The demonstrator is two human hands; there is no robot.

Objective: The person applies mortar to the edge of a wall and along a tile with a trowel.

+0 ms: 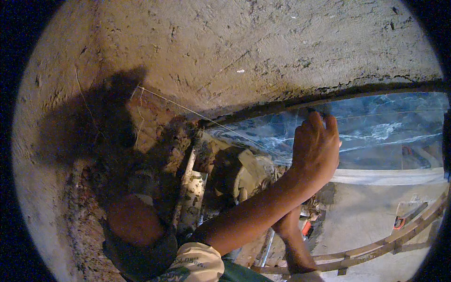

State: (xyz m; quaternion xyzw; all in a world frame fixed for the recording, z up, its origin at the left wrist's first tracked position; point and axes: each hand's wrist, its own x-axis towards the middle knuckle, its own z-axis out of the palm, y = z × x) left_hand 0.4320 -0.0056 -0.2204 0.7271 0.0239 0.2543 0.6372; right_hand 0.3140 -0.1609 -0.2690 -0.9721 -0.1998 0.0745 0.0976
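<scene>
Head view: one blue slab (371, 134) at three o'clock, a narrow dark strip (366, 90) parting its far edge from the wall (282, 42); two hands; left hand (316, 143) curled near that edge, right hand (287, 224) partly hidden at five; I cannot tell either grip; one string (174, 101) at ten.

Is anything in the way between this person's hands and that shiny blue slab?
Nothing visible blocks the left hand; it's over the blue slab, though contact is hard to see. The left forearm crosses in front of the right hand, between it and the slab in this view. A string slants across the slab's left end.
</scene>
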